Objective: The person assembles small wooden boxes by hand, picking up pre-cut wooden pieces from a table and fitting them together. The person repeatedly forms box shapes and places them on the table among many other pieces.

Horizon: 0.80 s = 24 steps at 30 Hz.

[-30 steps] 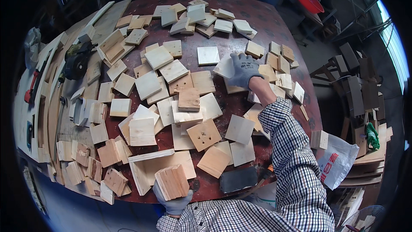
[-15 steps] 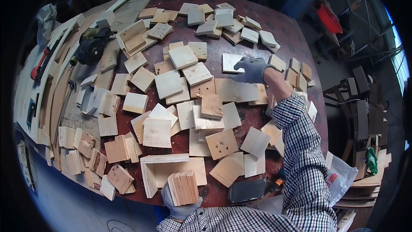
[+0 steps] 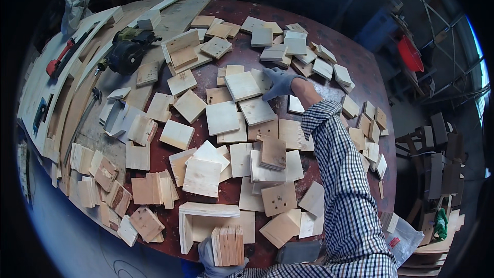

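Note:
My gloved left hand [image 3: 207,257] is closed around a stack of narrow wooden blocks [image 3: 228,246] at the near edge of the table. Just beyond it, pale boards form a corner shape [image 3: 208,210]. My gloved right hand [image 3: 280,84] reaches across to the middle pile, fingers and thumb apart at the right edge of a square wooden board [image 3: 261,79]. Whether the fingertips press on that board is hard to see. Beside it lie more pale square boards [image 3: 242,86]. Another light board [image 3: 296,104] lies partly behind my right wrist.
Loose wooden pieces cover much of the dark red table [image 3: 360,56]. On the left are a dark power tool [image 3: 128,51], a red-handled tool [image 3: 62,57] and a hammer-like tool [image 3: 85,116]. A dark flat block [image 3: 300,252] lies by my right sleeve. A red basin [image 3: 410,54] stands beyond the table.
My right hand has moved left, from a light board toward the middle pile, leaving that board on the table. My left hand still holds the block stack. The whole view has shifted slightly.

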{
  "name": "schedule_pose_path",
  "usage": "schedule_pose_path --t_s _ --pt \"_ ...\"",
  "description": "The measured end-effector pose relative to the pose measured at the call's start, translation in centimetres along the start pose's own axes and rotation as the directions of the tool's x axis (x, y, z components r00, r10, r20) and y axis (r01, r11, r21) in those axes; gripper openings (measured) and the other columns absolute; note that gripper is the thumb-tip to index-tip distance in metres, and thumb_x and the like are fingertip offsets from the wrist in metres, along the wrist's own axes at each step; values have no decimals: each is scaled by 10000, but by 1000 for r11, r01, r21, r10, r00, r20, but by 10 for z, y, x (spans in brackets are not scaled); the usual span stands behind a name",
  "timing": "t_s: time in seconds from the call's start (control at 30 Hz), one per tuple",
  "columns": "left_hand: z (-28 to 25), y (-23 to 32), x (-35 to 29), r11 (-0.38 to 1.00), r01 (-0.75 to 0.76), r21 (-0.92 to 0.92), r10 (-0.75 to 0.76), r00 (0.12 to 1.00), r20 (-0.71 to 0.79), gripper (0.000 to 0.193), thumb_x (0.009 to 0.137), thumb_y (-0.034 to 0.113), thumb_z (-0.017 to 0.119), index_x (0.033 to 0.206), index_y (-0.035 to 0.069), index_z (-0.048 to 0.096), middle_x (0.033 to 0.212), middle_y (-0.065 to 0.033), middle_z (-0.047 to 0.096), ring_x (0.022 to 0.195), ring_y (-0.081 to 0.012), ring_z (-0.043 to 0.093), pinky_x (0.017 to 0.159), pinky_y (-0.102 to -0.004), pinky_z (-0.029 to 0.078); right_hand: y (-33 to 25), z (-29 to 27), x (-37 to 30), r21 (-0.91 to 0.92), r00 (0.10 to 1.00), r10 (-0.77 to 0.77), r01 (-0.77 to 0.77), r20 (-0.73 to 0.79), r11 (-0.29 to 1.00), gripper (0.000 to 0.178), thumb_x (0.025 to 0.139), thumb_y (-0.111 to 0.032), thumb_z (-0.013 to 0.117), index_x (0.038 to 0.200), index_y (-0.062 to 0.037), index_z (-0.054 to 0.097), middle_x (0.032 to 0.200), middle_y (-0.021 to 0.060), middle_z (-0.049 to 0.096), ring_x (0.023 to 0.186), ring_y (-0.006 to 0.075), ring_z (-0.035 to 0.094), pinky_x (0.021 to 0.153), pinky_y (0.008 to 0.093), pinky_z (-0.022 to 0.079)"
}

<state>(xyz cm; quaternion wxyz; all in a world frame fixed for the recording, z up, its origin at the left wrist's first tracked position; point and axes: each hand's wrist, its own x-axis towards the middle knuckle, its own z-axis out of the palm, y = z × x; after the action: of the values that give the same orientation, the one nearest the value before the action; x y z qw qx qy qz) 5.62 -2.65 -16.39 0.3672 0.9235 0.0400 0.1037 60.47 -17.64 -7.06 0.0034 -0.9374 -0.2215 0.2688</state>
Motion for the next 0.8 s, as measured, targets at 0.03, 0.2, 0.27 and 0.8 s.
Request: schedule_pose_path --t_s 0.03,0.2,0.27,0.8 --pt "0 2 0 999 18 -32 -18 1000 -11 774 651 436 850 1305 74 653 1226 -154 643 1152 -390 621 1029 -517 472 3 4 -1 14 998 -9 10 -65 1000 1248 672 -501 902 1644 -72 248 1607 224 365 1494 433 375 1224 467 378" --pt "-11 12 -2 981 93 -172 -106 992 -62 840 629 442 871 1336 59 625 1258 -164 626 1179 -383 607 1040 -508 471 26 32 -24 -82 899 -32 -4 -437 997 1153 656 -416 903 1586 -53 327 1461 276 451 1318 455 538 1101 451 489" --pt "-8 7 -2 998 7 -59 -10 999 -52 948 588 483 899 1363 36 586 1295 -177 610 1186 -379 608 1042 -501 472 42 40 -47 -89 870 36 -92 -492 992 1117 669 -375 892 1581 -56 332 1435 284 457 1254 471 578 1068 433 516" --pt "9 -11 -11 986 -64 -153 26 972 -234 1160 613 537 970 1473 -15 422 1343 -182 565 1229 -349 600 1078 -486 477 -83 105 -368 652 970 45 125 -238 748 494 956 -284 672 1315 53 641 972 117 751 866 178 726 795 291 571"
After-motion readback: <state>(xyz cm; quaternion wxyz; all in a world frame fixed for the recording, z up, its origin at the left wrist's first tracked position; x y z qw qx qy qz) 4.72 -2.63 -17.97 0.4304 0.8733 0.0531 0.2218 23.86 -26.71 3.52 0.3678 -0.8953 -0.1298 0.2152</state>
